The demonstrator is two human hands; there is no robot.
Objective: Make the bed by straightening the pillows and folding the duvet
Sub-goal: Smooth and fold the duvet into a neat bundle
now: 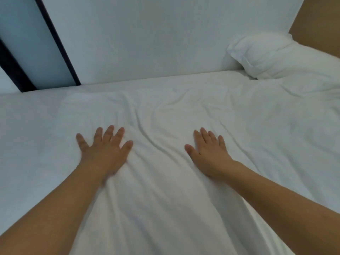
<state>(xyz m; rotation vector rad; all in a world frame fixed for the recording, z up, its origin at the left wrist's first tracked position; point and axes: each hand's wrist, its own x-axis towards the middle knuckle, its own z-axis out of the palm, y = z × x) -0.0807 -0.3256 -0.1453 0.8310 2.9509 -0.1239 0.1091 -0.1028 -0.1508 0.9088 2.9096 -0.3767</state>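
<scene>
Duvet point(165, 190) lies spread across the bed, creased between our hands and beyond them. Left hand point(104, 150) and right hand point(209, 153) both rest flat on it, fingers straight and splayed, gripping nothing; we judge this a smoothing press to push creases out before folding. Pillow point(281, 56) sits at far right against the headboard point(316, 21), near the wall point(156, 37).

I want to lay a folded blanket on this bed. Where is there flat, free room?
The smooth strip of bed left of the left hand, running to the wall, lies bare. Between the left hand and right hand the duvet is wrinkled. The far right corner holds the pillow.
</scene>
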